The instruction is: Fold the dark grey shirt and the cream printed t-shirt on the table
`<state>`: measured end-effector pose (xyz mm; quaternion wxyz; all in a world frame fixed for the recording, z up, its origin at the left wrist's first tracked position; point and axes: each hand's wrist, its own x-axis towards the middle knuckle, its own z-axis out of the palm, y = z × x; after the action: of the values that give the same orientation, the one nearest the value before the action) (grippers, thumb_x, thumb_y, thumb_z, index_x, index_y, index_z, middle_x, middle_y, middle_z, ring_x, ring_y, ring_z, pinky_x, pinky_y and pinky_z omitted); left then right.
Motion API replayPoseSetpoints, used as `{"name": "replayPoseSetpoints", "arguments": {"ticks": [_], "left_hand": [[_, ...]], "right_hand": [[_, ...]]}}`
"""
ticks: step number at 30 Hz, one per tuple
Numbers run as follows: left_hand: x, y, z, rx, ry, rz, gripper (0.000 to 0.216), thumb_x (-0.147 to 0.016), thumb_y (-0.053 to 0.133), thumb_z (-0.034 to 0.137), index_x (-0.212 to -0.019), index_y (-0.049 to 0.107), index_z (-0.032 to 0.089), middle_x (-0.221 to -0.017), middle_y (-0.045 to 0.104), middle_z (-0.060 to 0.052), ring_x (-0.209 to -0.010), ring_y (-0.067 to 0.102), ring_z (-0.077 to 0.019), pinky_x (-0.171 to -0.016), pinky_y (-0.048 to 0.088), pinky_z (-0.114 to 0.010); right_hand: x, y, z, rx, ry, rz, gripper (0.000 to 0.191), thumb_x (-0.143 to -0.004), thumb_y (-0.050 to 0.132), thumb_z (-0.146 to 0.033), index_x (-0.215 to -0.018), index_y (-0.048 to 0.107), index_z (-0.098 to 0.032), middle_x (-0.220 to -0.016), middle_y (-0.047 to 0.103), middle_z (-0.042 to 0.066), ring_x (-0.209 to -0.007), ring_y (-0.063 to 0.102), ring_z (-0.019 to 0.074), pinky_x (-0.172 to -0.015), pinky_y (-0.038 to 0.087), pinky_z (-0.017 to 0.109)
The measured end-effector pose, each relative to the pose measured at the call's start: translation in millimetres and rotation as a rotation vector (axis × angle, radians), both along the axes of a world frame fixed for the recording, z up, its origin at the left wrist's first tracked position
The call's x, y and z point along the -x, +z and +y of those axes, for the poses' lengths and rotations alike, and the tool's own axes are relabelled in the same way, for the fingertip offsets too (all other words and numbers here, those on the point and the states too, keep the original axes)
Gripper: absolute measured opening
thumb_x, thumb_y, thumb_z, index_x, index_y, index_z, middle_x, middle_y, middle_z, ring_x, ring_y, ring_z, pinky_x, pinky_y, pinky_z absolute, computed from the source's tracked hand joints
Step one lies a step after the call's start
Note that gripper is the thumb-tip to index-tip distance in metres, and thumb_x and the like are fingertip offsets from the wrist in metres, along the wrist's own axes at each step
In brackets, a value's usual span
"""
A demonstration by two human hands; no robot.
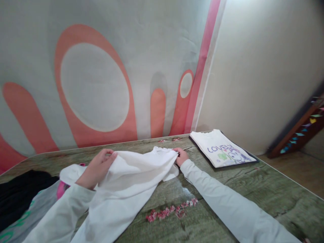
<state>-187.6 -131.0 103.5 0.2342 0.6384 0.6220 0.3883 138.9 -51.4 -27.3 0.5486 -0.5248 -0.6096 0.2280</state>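
A white shirt (131, 179) stretches between my two hands over the wood-patterned table, its lower part running down toward the front edge of the view. My left hand (97, 167) pinches one upper edge of it, fingers closed on the cloth. At the other end, near the collar, my right hand (181, 156) grips the fabric between thumb and fingers. The cloth between the hands is lifted and lightly creased. Part of the shirt lies flat beyond my left wrist, or it is another white garment; I cannot tell which.
At the right back lies a folded white T-shirt (222, 148) printed "LOVELY", on a dark flat backing. Black cloth (25, 189) and a grey garment with green lettering (32, 216) lie at the left. The table (215, 209) meets a painted wall behind.
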Motion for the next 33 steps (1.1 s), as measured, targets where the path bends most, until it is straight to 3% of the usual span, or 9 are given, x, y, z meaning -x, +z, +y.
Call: {"name": "replayPoseSetpoints", "arguments": {"ticks": [7,13,22,25,29,31,33], "left_hand": [[10,12.0,0,-0.107,0.101,-0.332,0.038,-0.068,0.059,0.046,-0.088,0.049,0.016,-0.056,0.055,0.005,-0.048,0.05,-0.0103,-0.042,0.036,-0.017],[21,12.6,0,-0.178,0.081,-0.501,0.038,-0.066,0.063,0.04,-0.09,0.048,0.016,-0.059,0.055,0.004,-0.05,0.051,-0.0106,-0.045,0.039,-0.018],[36,11.7,1,-0.294,0.129,-0.349,0.037,-0.066,0.058,0.041,-0.091,0.058,0.013,-0.074,0.06,-0.003,-0.061,0.054,-0.0131,-0.055,0.041,-0.021],[34,23.5,-10,-0.196,-0.062,-0.197,0.033,-0.068,0.057,0.039,-0.09,0.063,0.015,-0.084,0.064,-0.005,-0.074,0.057,-0.0178,-0.065,0.043,-0.024],[28,37.3,-27,0.194,-0.589,0.114,0.026,-0.065,0.061,0.039,-0.083,0.068,0.022,-0.091,0.066,-0.002,-0.088,0.057,-0.0212,-0.081,0.039,-0.028],[25,35.6,-30,0.333,-0.685,0.253,0.026,-0.064,0.061,0.041,-0.08,0.068,0.022,-0.083,0.067,-0.001,-0.083,0.058,-0.0202,-0.079,0.04,-0.026],[20,27.0,-28,0.355,-0.651,0.331,0.028,-0.067,0.057,0.045,-0.076,0.067,0.02,-0.075,0.067,-0.001,-0.074,0.059,-0.0183,-0.071,0.041,-0.024]], "right_hand": [[1,7.8,-5,-0.02,0.024,-0.075,0.022,-0.057,0.049,-0.014,-0.074,0.062,-0.019,-0.078,0.06,0.002,-0.076,0.053,0.0181,-0.072,0.042,0.031],[4,10.8,-11,0.011,0.057,-0.055,0.02,-0.065,0.051,-0.03,-0.077,0.061,-0.017,-0.072,0.06,0.002,-0.065,0.052,0.0164,-0.064,0.043,0.031],[-5,23.2,-11,0.042,0.023,0.03,0.027,-0.067,0.052,-0.042,-0.074,0.059,-0.016,-0.065,0.059,0.001,-0.06,0.051,0.0155,-0.06,0.043,0.029],[-8,27.7,-11,0.056,0.024,0.041,0.023,-0.063,0.055,-0.036,-0.075,0.058,-0.017,-0.065,0.058,0.001,-0.059,0.051,0.0149,-0.059,0.044,0.028],[-9,24.1,-10,0.045,0.047,0.067,0.02,-0.054,0.054,-0.022,-0.074,0.056,-0.018,-0.073,0.059,0.002,-0.069,0.055,0.0174,-0.064,0.046,0.03],[-8,19.3,-9,0.057,0.042,0.099,0.022,-0.052,0.053,-0.02,-0.074,0.056,-0.018,-0.074,0.06,0.003,-0.072,0.055,0.0184,-0.065,0.047,0.031],[-8,14.3,-7,0.072,0.044,0.153,0.027,-0.051,0.055,-0.019,-0.078,0.056,-0.018,-0.077,0.06,0.004,-0.072,0.056,0.0191,-0.065,0.048,0.033]]}}
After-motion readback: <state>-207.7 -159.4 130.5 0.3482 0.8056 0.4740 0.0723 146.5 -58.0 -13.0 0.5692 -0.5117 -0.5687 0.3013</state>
